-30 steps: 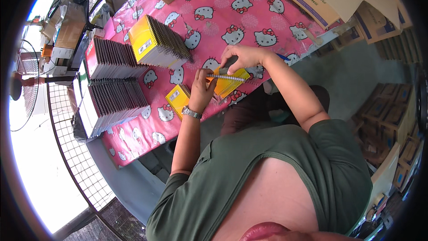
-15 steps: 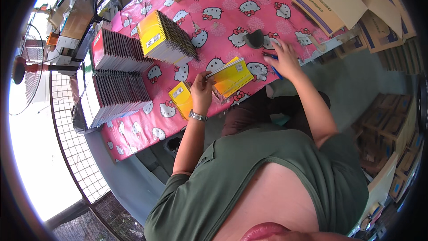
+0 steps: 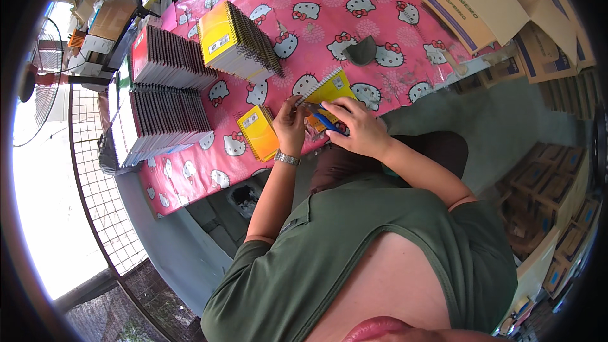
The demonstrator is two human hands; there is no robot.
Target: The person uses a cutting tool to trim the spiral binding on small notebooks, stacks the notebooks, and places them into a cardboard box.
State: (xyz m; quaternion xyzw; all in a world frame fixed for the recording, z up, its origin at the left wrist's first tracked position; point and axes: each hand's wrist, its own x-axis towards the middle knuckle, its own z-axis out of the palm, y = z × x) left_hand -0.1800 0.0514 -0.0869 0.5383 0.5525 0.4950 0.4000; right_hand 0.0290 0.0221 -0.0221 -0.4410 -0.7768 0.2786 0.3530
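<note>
A yellow spiral notebook [image 3: 334, 88] lies slanted near the table's front edge, its coil along the upper left side. My left hand [image 3: 290, 128] is closed in a pinch at the lower end of that coil. Over the notebook's lower part, my right hand [image 3: 362, 129] grips blue-handled pliers [image 3: 330, 124], their jaws beside my left fingertips. The exact contact point between jaws and coil is too small to make out. Just left of my left wrist rests a small pile of yellow notebooks [image 3: 258, 132].
Tall stacks of yellow [image 3: 231, 44], red [image 3: 166, 57] and dark-coiled notebooks [image 3: 166, 120] stand on the left of the pink patterned table cover [image 3: 316, 28]. A dark grey curved piece [image 3: 361, 52] lies beyond my hands. An open cardboard box [image 3: 465, 6] occupies the far right.
My right hand has come left and nearer, from beside the grey piece to the notebook, bringing the pliers to my left fingertips. My left hand stays at the coil.
</note>
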